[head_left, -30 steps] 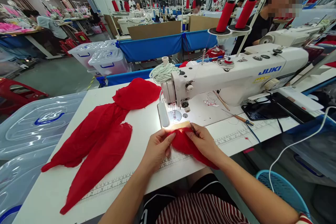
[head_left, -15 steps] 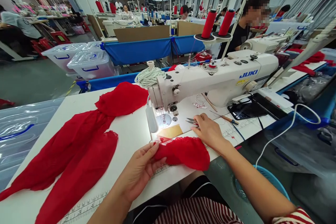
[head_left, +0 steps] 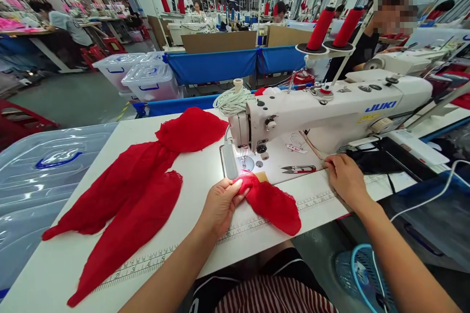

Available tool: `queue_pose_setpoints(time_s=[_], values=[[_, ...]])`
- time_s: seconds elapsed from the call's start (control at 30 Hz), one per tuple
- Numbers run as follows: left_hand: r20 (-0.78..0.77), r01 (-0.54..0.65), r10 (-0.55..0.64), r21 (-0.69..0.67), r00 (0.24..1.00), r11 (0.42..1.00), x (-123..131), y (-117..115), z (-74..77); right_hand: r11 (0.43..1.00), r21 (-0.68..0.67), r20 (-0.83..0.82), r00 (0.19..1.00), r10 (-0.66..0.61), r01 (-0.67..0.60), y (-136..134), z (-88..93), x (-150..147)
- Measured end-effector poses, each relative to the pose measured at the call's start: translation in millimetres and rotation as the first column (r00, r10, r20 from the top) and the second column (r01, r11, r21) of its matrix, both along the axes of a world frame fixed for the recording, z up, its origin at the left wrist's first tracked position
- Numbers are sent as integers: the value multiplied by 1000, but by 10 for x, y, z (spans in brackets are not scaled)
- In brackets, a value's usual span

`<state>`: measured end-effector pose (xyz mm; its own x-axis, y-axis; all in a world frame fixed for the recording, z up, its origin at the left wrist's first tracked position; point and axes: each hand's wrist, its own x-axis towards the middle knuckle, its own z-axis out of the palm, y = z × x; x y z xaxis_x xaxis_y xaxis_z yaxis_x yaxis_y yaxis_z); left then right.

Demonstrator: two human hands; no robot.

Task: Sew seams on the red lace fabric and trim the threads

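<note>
My left hand [head_left: 223, 200] pinches the end of a piece of red gathered fabric [head_left: 277, 205] between thumb and fingers, just in front of the needle area of the white sewing machine [head_left: 330, 107]. The rest of that fabric lies on the table to the right. My right hand [head_left: 347, 178] is down on the table at the right, fingers curled together; whatever is under them is hidden. Thread snips [head_left: 299, 169] with red handles lie between the two hands, untouched. A larger red fabric piece [head_left: 135, 176] with two long tails is spread on the left.
A printed ruler [head_left: 154, 261] runs along the front of the white table [head_left: 198, 166]. Lidded clear bins [head_left: 55, 171] stand at the left. Beside the machine are a thread stand with red spools [head_left: 321, 29] and a co-worker [head_left: 367, 39]. A blue basket [head_left: 358, 269] sits below right.
My right hand has let go of the thread snips and moved right across the table. My left hand has brought the fabric end nearer the needle area. The view has turned left.
</note>
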<state>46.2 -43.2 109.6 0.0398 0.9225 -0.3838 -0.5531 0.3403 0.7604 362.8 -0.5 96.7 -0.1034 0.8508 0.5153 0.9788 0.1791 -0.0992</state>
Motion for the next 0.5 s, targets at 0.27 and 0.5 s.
queue_pose_setpoints(time_s=[0.27,0.5], values=[[-59,91,-90,16,994,996,66,-6,8,854,-18,-543,722,428,-520,-574,241,-1253],[-61,84,-82,32,995,996,27,-3,30,891,-265,-452,864,224,-370,-462,117,-1699]])
